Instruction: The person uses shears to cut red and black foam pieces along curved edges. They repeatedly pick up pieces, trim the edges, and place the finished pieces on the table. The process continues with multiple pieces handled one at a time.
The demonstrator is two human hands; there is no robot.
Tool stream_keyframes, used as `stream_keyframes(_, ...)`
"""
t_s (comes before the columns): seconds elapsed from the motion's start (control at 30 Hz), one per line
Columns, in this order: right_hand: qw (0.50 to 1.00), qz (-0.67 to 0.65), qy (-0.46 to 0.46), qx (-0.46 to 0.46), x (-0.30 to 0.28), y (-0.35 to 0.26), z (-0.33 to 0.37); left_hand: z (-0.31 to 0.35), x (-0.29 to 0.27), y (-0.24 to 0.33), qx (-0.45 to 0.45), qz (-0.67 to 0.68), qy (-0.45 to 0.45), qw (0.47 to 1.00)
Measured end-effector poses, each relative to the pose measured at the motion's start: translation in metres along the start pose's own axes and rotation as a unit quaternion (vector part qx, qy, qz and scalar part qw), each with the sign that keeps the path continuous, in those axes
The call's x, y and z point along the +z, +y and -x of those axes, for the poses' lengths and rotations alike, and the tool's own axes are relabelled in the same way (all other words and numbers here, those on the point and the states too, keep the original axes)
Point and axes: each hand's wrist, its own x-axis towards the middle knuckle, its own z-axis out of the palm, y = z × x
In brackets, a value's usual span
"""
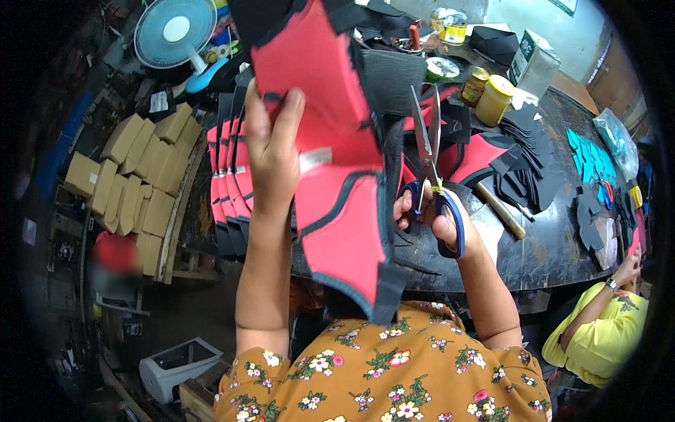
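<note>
Pieces (228, 169) stacked at left, left hand (279, 151) gripping pink-black panel (344, 218) raised over near edge of table (555, 246), best held taut, that grip clear of scissors (427, 163), blades parted, handles clasped in right hand (445, 226).

Left hand (273, 158), one; right hand (444, 225), one; scissors (427, 163) in grip, one pair; red-and-black piece (344, 200) in grip, one; similar pieces (228, 184) stacked at left, at least three, overlap preventing exact count; tan cartons (160, 169), more than ten, likewise overlapping; adjacent jars (494, 102), two; rectangular tin (536, 65), one; fan (176, 29), one; brown rod (503, 214), one; co-worker (601, 337), one; wristwatch (612, 284), one.
</note>
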Motion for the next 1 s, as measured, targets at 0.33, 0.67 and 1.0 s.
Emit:
stream_keyframes(0.33,0.976,-0.074,0.203,0.0,0.02,0.005,-0.001,0.03,0.007,-0.039,-0.139,0.02,0.036,0.989)
stream_keyframes(0.67,0.98,0.042,0.196,0.003,0.022,0.026,0.004,0.108,-0.003,-0.027,-0.425,0.166,-0.115,0.882)
stream_keyframes(1.0,0.965,-0.1,-0.076,0.23,-0.007,0.03,0.093,0.062,-0.044,-0.013,-0.373,0.099,-0.091,0.918)
